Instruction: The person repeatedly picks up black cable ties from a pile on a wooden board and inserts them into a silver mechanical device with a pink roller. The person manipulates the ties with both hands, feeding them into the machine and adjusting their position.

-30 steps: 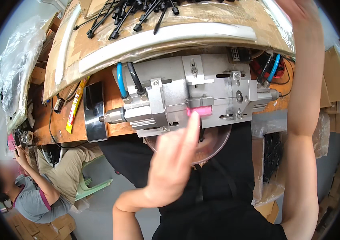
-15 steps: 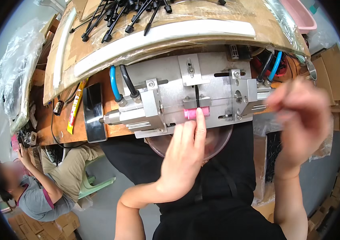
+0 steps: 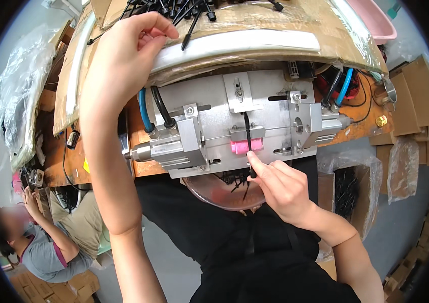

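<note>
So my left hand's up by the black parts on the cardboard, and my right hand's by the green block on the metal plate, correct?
No, the head view shows the block on the metal plate by your right hand is pink, not green. The rest holds.

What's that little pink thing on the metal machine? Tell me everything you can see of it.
The pink piece is short, bright and oblong, perhaps plastic; its fine surface detail is too small to read. It lies sideways on the grey metal plate, just in front of a small metal block. A thin black rod crosses over it. The right hand's index fingertip is at its near edge; whether they touch is unclear.
</note>
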Action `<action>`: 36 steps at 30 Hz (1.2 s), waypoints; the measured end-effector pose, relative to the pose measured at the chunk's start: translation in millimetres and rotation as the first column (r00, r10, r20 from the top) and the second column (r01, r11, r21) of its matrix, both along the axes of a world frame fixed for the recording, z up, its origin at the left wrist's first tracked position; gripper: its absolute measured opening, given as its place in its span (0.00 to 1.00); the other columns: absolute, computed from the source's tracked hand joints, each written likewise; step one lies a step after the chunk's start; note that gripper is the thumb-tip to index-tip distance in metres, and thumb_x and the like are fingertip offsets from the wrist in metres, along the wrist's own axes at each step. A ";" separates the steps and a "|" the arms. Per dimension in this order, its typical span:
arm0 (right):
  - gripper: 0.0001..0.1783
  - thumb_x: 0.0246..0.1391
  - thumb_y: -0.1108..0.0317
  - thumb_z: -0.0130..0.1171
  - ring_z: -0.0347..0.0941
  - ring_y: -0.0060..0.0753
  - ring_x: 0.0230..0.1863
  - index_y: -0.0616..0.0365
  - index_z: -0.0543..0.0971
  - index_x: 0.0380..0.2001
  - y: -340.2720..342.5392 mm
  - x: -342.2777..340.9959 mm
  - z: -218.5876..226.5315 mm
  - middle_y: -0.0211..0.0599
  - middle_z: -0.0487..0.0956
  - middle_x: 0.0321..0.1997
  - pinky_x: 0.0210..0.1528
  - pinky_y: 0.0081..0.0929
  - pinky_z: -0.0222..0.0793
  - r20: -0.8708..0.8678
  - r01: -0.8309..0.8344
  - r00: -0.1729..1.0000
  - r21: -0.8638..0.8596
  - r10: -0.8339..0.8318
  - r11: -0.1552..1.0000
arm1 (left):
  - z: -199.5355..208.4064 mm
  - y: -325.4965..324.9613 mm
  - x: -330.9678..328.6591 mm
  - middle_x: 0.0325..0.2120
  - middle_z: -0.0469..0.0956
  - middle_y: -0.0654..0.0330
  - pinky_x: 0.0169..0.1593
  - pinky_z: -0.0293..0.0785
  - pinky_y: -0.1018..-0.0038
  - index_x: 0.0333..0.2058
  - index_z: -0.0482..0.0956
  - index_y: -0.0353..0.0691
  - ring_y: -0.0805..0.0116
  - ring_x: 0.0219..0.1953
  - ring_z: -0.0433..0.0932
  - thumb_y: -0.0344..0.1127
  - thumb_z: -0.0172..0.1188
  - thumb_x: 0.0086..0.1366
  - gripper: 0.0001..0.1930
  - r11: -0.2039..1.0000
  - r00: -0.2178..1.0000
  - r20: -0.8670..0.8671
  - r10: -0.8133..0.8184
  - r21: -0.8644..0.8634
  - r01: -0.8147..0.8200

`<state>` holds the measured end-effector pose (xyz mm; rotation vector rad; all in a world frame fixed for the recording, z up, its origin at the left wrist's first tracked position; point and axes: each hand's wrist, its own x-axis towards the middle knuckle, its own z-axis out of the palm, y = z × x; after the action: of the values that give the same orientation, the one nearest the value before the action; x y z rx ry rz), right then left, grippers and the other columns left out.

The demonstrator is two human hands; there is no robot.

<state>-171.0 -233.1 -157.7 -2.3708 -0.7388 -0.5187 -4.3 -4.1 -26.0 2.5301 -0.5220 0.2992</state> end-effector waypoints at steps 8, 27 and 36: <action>0.13 0.57 0.67 0.64 0.73 0.31 0.25 0.63 0.79 0.41 -39.5 137.4 97.2 0.36 0.80 0.29 0.29 0.24 0.68 0.486 0.439 0.815 -0.160 -0.317 0.884 | -36.5 -22.5 -86.7 0.31 0.75 0.60 0.39 0.70 0.78 0.54 0.79 0.42 0.70 0.31 0.71 0.16 0.62 0.54 0.28 0.978 0.918 0.350 0.188 -0.152 -0.142; 0.17 0.53 0.81 0.61 0.74 0.23 0.29 0.67 0.76 0.47 -46.2 30.3 70.3 0.39 0.82 0.35 0.31 0.18 0.70 0.009 -0.101 0.995 0.304 0.103 0.947 | -97.9 -73.8 -158.7 0.36 0.69 0.55 0.44 0.73 0.72 0.60 0.65 0.26 0.62 0.37 0.71 0.25 0.61 0.50 0.35 0.975 0.995 0.083 -0.061 0.219 0.041; 0.35 0.45 0.79 0.68 0.69 0.29 0.19 0.70 0.71 0.60 2.4 -6.6 -12.8 0.34 0.73 0.21 0.24 0.28 0.66 -0.054 -0.001 0.998 0.144 0.009 0.990 | -10.9 -60.8 16.5 0.31 0.76 0.46 0.46 0.71 0.63 0.31 0.78 0.32 0.48 0.39 0.76 0.26 0.64 0.56 0.06 0.999 0.951 0.307 -0.027 0.047 0.013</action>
<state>-177.5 -230.7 -170.5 -2.2398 -0.6602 -0.4860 12.2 -64.9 -36.9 2.5320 -0.6784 0.6897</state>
